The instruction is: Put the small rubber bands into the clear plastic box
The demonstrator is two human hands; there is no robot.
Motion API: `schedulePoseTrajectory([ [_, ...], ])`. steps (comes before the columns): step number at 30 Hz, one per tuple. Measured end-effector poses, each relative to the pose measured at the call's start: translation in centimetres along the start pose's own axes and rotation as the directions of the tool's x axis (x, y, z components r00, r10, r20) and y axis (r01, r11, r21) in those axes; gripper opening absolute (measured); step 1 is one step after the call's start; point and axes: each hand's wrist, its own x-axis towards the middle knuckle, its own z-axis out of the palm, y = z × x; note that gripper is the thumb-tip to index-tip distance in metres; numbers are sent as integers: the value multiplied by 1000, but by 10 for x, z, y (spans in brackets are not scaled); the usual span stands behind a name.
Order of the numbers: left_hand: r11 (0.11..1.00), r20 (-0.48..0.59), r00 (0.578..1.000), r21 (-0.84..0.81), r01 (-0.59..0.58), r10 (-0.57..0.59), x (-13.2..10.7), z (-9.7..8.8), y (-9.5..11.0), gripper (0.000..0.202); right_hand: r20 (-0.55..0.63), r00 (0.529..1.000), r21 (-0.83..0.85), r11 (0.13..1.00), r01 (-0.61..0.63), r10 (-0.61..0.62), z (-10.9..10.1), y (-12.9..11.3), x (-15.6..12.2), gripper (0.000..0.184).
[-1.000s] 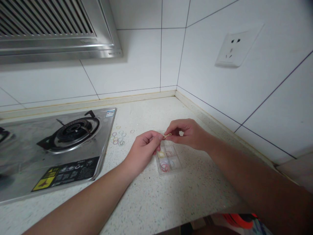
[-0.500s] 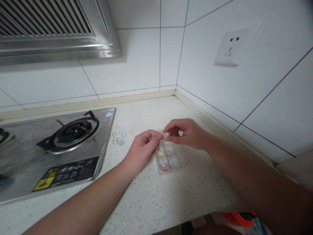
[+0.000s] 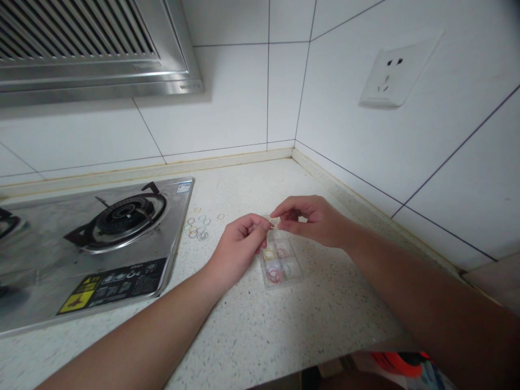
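My left hand [image 3: 244,238] is closed in a pinch on one side of a small pale yellow rubber band [image 3: 275,223]. The fingertips of my right hand [image 3: 311,221] meet the band's other side, so it spans the short gap between the two hands. Just below them lies a clear plastic compartment box [image 3: 291,283]. One compartment holds a yellow band [image 3: 268,254], another some pink-red bands [image 3: 274,275], and others hold paler bands. The box's far end is partly hidden behind my hands.
Several loose coloured bands [image 3: 197,228] lie scattered on the speckled countertop [image 3: 244,336], left of my hands. Further left is a steel gas hob [image 3: 174,216] with a black burner [image 3: 128,216]. A range hood [image 3: 174,81] overhangs it. The tiled wall with a socket [image 3: 385,76] rises on the right.
The band between my fingers shows less and looks smaller than before, and its shape has changed. Both hands have stayed nearly in place; the view has shifted slightly.
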Motion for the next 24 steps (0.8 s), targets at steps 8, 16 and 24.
schedulePoseTrajectory([
  [8, 1000, 10, 1000, -9, 2, -2, 1, -1, -3, 27, 12, 1000, -11, 1000, -4, 4, 1, 0, 1, 36],
  [16, 1000, 16, 1000, -3, -9, 9, 0, 0, -3, 28, 44, 999, -11, 999, -32, 32, 1, 0, 0, 39],
  [24, 1000, 41, 999, 7, -13, 12, 1, 0, -3, 30, 55, 998, -8, 999, -41, 41, 2, 1, 1, 38],
])
